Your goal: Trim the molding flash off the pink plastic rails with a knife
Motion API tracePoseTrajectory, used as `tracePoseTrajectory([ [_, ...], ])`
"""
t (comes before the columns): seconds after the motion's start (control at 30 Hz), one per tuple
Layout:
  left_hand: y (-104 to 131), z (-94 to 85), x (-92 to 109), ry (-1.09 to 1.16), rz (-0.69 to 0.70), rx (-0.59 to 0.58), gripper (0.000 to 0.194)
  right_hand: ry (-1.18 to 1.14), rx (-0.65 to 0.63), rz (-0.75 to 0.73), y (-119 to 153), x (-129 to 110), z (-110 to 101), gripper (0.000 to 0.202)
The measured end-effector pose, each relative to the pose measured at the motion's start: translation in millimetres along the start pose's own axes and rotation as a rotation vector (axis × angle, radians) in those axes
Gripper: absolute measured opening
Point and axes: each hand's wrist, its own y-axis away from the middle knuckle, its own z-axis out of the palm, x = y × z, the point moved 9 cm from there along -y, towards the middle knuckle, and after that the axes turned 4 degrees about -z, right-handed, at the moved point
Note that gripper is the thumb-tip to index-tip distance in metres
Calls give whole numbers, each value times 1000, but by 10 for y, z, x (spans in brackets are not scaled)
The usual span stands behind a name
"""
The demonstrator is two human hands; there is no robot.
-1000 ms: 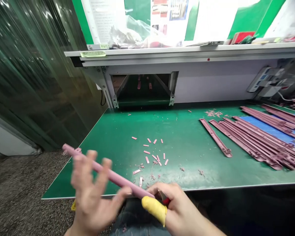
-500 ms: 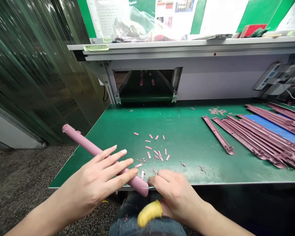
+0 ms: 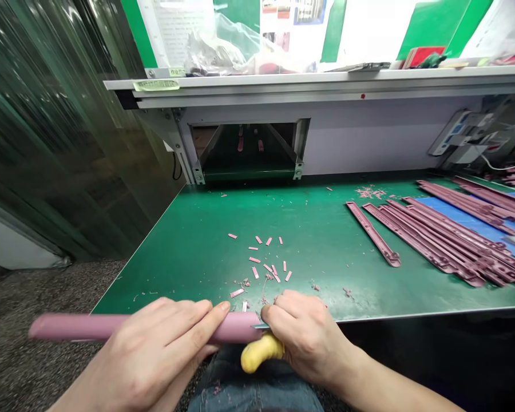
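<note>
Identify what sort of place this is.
Probably a factory workstation: a dark green conveyor belt at the back, many long, narrow pink plastic-looking parts at right, and a translucent plastic strip curtain at left.

At the front edge of the green table (image 3: 317, 229) there are one left hand (image 3: 167, 349), one right hand (image 3: 304, 332), one long pink part (image 3: 77, 327), one blade (image 3: 260, 327) and one yellow finger cover (image 3: 261, 352); on the table's middle lie about fourteen pink chips (image 3: 254, 260); on its right side, one pink strip (image 3: 372, 233) lies apart from many overlapping strips (image 3: 416, 241), which I cannot count; behind it, one belt (image 3: 249, 166)
</note>
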Motion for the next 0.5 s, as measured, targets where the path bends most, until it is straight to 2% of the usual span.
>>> tracePoseTrajectory([
  [0.1, 57, 48, 22, 71, -64, 41, 56, -15, 13, 19, -8, 18, -23, 36],
  [0.27, 28, 131, 27, 149, -159, 13, 47, -7, 40, 59, -26, 51, -23, 39],
  [0.4, -14, 147, 10, 158, -243, -4, 50, 18, 78, 139, -45, 154, -9, 39],
  [0.5, -17, 167, -1, 171, -306, 12, 52, 41, 70, 134, -57, 176, 31, 39],
])
